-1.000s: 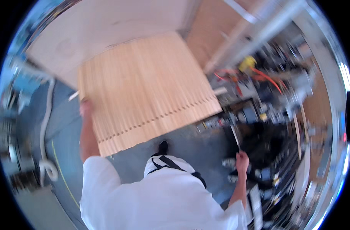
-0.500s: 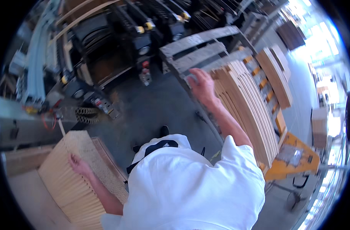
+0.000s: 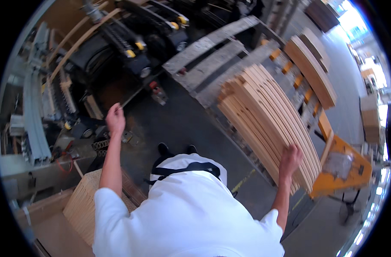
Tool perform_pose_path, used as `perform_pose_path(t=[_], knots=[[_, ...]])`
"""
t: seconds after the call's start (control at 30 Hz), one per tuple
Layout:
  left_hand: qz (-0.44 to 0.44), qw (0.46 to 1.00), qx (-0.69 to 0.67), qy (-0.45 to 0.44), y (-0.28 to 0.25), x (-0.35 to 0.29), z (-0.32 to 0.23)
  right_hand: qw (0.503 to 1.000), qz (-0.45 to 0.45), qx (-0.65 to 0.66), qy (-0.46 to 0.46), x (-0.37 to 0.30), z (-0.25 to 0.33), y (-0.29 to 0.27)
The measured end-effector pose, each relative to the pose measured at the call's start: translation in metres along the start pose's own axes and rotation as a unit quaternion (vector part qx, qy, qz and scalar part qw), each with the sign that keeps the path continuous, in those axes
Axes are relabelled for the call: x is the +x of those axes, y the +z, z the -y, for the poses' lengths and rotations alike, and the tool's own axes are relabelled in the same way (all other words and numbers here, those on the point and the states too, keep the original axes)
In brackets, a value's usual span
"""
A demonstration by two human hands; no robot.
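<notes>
A stack of pale curved wooden slats [image 3: 270, 111] lies on a worn grey wooden pallet [image 3: 221, 60] to my right. My right hand [image 3: 291, 159] is at the near end of the stack, fingers curled over the edge of a slat. My left hand [image 3: 115, 120] is raised over the floor at left, in front of the machine. Its fingers are pressed together, and I cannot make out whether anything small is between them. Below my left arm, a second stack of pale wooden pieces [image 3: 82, 205] stands at the lower left, partly hidden by my sleeve.
Dark machinery [image 3: 135, 55] with yellow-tipped arms spans the far left. A smaller stack of curved slats [image 3: 313, 70] sits farther right on the pallet. An orange pallet jack [image 3: 343, 167] stands at the right, with a fan [image 3: 348, 210] near it. A red-topped fitting [image 3: 157, 92] projects from the machine.
My left hand has risen from the lower-left wooden stack toward the machine. My right hand has moved from the far end of the slat stack to its near end. The view has turned.
</notes>
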State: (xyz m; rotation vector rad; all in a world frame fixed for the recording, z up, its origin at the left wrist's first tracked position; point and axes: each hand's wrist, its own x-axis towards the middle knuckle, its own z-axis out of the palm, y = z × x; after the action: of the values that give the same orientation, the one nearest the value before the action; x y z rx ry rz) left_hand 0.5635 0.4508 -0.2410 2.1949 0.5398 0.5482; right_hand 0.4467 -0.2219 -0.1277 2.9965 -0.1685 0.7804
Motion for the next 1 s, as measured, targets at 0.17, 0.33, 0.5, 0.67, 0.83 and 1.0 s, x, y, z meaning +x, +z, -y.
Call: perform_pose_path(t=[0.17,0.33,0.5,0.67,0.83,1.0], knots=[[-0.034,0.998,0.042,0.037,0.003,0.089,0.005,1.0,0.013,-0.011,0.012,-0.003,0.01,-0.002],[-0.089,0.983,0.138,0.085,-0.032,0.224,0.038,0.999,0.03,0.045,0.008,0.032,0.08,-0.017],[-0.106,0.958,0.261,0.057,-0.067,0.375,0.069,0.994,0.01,0.105,-0.02,0.093,0.207,-0.03],[-0.021,0.93,0.364,-0.037,-0.088,0.486,0.07,0.985,0.051,0.145,-0.08,0.153,0.326,-0.035],[-0.006,0.916,0.402,0.018,-0.086,0.531,0.087,0.962,0.084,0.237,-0.107,0.215,0.431,-0.03],[0.032,0.932,0.343,0.111,-0.095,0.498,0.078,0.938,0.114,0.247,-0.214,0.288,0.515,0.004]])
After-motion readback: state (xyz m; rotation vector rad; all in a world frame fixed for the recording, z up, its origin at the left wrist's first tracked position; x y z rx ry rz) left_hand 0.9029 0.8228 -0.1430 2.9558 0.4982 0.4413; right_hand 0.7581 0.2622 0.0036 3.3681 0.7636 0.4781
